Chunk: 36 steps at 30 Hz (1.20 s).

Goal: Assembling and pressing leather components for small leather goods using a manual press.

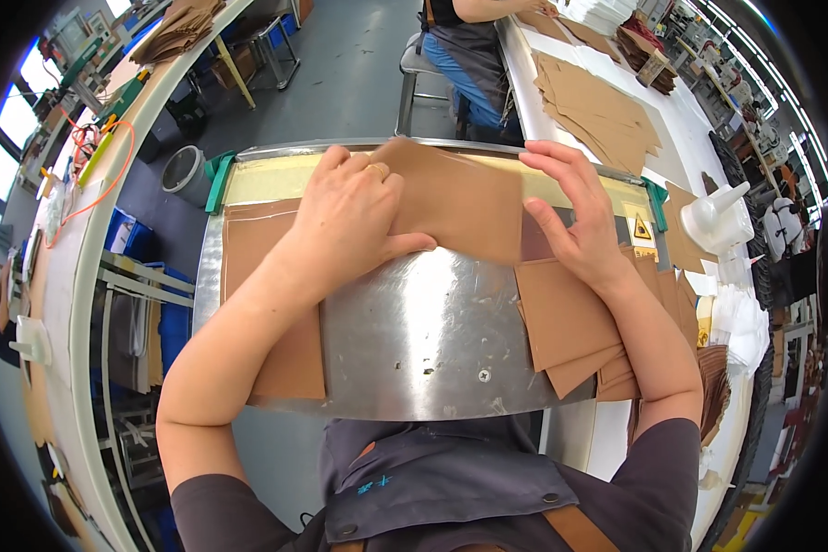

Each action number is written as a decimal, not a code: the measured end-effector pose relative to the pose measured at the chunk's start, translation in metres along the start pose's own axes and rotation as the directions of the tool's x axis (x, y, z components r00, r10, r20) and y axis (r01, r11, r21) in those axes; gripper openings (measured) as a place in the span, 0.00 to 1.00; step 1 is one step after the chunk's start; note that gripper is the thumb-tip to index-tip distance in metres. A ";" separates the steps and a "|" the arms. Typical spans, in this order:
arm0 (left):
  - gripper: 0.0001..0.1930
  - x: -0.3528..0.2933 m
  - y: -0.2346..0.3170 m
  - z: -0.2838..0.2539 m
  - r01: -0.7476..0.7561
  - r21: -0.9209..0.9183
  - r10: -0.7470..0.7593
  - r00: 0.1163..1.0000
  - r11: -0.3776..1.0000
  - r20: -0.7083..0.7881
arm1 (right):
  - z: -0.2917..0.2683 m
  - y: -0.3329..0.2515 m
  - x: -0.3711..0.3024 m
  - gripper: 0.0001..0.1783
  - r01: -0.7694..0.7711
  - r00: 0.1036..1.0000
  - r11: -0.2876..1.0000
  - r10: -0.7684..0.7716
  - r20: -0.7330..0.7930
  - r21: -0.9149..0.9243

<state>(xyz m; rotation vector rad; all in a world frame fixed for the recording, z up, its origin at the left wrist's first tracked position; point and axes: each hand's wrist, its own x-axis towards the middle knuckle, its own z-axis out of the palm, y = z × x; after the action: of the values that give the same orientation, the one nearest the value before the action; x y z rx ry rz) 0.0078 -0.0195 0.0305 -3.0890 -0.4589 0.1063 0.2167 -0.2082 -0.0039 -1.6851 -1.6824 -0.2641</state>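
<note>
My left hand (348,210) pinches a brown leather-like panel (460,204) at its left edge, fingers curled and thumb stretched along the lower side. The panel is raised and tilted over the far part of a metal work plate (414,322), its edges slightly blurred. Beside the panel's right edge, my right hand (575,207) is open with its fingers apart; a small gap shows between them. Under my left forearm lies another brown panel (290,354), flat on the plate. Several overlapping brown pieces (566,317) lie at the right, below my right wrist.
Green clamps (219,179) grip the plate's far corners. A white table (676,138) at the right bears brown sheets and a white dispenser (716,216). Another long workbench (78,304) runs along the left. Ahead, a person (469,55) sits on a stool; a grey bin (187,175) stands on the floor.
</note>
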 end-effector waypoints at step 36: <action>0.41 0.005 0.000 0.045 -0.128 -0.169 0.059 0.930 0.977 -0.362 | -0.011 0.002 -0.001 0.43 0.122 0.931 0.893 0.048 0.361 -0.434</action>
<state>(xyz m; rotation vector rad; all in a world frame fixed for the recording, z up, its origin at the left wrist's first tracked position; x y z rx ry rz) 0.0097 -0.0176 -0.0143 -3.2060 -0.3211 -0.5187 0.2221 -0.2154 0.0025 -2.1490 -2.0432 -0.4064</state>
